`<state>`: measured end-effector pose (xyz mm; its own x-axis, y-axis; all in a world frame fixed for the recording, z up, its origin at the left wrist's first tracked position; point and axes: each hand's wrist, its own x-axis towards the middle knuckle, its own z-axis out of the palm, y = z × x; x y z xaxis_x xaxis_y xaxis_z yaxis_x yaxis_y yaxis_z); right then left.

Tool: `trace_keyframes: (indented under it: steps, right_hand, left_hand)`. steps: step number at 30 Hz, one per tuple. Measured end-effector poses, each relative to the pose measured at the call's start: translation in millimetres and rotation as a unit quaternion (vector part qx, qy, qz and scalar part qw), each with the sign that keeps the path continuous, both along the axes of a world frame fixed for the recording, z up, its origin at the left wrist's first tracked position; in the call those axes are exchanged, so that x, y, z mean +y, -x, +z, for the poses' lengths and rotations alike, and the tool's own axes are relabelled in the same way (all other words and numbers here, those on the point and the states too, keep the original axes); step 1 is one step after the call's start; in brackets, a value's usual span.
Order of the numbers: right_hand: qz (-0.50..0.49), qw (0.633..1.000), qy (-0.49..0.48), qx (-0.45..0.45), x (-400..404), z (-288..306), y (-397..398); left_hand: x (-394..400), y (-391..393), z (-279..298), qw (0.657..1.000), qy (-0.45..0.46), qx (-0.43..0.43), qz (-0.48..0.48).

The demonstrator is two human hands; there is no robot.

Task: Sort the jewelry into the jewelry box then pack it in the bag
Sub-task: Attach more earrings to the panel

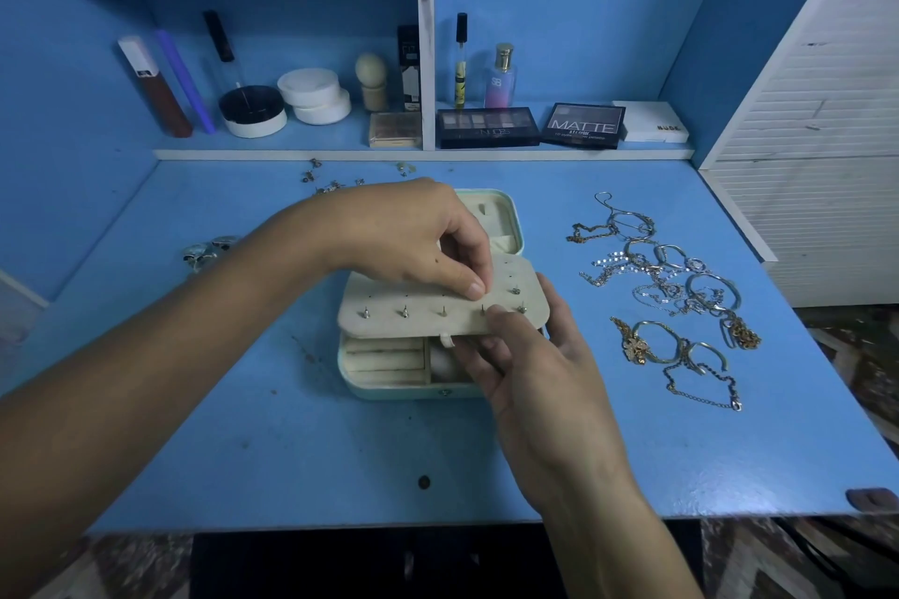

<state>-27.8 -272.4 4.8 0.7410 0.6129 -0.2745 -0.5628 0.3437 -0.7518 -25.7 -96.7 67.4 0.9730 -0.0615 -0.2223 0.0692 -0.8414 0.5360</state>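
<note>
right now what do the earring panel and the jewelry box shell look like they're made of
Earring panel: probably velvety fabric over a stiff board; matte cream, with punched holes holding stud posts.
Jewelry box shell: likely mint faux leather or plastic, going by its smooth, faint sheen; the lining looks like the panel's cream fabric.

Blue table (292,428): jewelry box (389,384), chains and bangles (671,292), earrings (331,180).

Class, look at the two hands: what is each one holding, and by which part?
Right hand holds the earring panel of the jewelry box by its lower right edge. Left hand pinches near the panel's upper right; what its grip holds cannot be told.
</note>
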Motion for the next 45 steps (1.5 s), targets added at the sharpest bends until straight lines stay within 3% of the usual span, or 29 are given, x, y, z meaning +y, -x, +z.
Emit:
trace_keyframes:
  steps: [45]
  right_hand:
    - [0.004,1.0,0.005,-0.026,-1,2,0]
  left_hand:
    - [-10,-7,8,0.997,-0.076,-0.008,-0.028]
